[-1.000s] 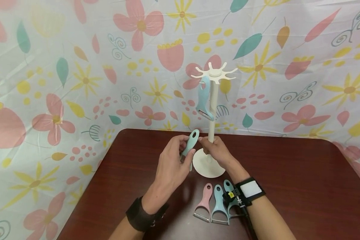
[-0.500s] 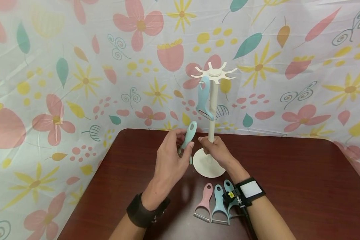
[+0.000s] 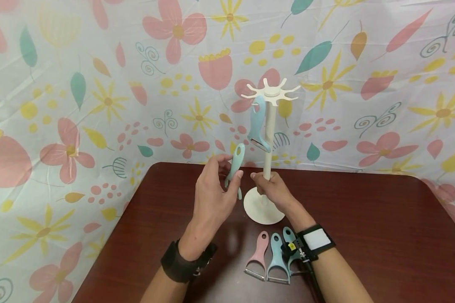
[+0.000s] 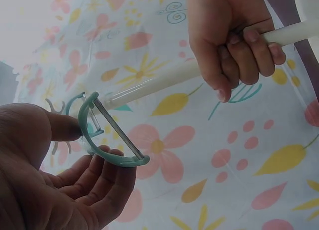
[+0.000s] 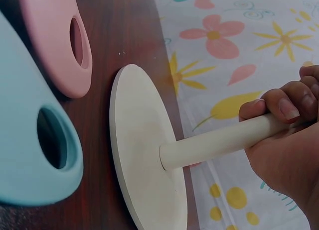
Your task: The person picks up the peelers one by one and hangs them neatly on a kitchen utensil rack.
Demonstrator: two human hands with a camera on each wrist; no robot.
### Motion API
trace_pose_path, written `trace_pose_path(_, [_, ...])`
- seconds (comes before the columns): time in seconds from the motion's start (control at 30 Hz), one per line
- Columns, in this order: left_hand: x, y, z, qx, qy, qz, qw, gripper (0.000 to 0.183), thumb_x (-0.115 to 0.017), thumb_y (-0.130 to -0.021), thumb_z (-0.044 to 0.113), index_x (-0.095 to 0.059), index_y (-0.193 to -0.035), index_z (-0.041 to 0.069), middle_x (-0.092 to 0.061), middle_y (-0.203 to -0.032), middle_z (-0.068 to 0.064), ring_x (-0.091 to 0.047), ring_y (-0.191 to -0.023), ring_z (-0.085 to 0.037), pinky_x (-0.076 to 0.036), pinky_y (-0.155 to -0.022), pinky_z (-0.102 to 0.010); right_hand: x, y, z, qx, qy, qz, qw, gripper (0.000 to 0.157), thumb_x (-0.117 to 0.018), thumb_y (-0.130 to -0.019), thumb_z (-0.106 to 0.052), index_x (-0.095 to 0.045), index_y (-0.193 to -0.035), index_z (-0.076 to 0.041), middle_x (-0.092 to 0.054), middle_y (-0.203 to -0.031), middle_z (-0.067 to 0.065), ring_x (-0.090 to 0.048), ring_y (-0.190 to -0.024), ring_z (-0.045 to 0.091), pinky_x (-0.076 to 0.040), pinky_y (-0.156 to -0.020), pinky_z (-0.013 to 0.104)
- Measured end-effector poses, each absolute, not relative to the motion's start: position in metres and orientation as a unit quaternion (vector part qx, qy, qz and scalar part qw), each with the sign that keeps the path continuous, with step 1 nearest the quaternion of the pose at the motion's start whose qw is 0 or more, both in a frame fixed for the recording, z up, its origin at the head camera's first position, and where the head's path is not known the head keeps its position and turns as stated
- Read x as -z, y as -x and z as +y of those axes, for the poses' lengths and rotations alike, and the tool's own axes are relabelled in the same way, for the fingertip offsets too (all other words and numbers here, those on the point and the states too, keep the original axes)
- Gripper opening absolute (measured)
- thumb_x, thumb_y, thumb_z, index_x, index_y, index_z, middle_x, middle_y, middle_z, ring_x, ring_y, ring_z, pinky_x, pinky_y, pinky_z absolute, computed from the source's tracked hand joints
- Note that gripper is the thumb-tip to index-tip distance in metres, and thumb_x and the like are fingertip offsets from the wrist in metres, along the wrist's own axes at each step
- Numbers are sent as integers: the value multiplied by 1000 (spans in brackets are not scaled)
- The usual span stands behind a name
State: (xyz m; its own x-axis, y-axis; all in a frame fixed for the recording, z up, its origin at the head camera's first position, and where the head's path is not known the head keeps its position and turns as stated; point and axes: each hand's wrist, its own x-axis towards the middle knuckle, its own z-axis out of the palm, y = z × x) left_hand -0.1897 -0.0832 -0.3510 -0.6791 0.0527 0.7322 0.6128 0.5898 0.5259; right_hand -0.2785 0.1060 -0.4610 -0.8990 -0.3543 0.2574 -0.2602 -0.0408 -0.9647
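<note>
My left hand [image 3: 214, 191] pinches a mint-green peeler [image 3: 236, 163] between thumb and fingers, its holed handle end pointing up. In the left wrist view the blade end of that mint-green peeler [image 4: 117, 135] faces the camera. Just right of it, my right hand [image 3: 274, 189] grips the post of a white hook stand [image 3: 271, 126] low down. The right wrist view shows fingers curled round the post, above the stand's round base [image 5: 142, 140]. A light blue peeler [image 3: 256, 120] hangs by its handle hole from a left-side hook of the stand.
On the dark wooden table [image 3: 375, 227], a pink peeler [image 3: 259, 254] and a light blue peeler [image 3: 277, 256] lie side by side below the base. Another bluish peeler [image 3: 288, 235] is partly hidden by the right wrist's camera. Behind the table hangs a flower-patterned cloth [image 3: 110, 75].
My left hand has lifted the mint-green peeler upward and slightly left, nearer the height of the hanging peeler. The right hand and the stand have stayed in place.
</note>
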Motion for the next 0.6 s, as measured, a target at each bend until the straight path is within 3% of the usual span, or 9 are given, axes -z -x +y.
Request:
trace_pose_path(0.13, [349,190,-82,407,204,-819,351,40,-66,-92,26,-54,-126,7,-57,-96,2,-57,-82,-9,-46,-57,-26,462,278,106,689,222,690,31,56,-52,-102,-27,-36,-55,-3,-24,-50,4,-21,-45,21,-19,-46,40])
trace_pose_path(0.6, [337,195,-81,424,206,-803,364,38,-65,-93,27,-54,-124,7,-58,-94,2,-59,-82,-9,-49,-58,-29,462,279,105,684,227,692,32,55,-50,-103,-27,-35,-58,1,-27,-51,5,-21,-46,21,-21,-46,34])
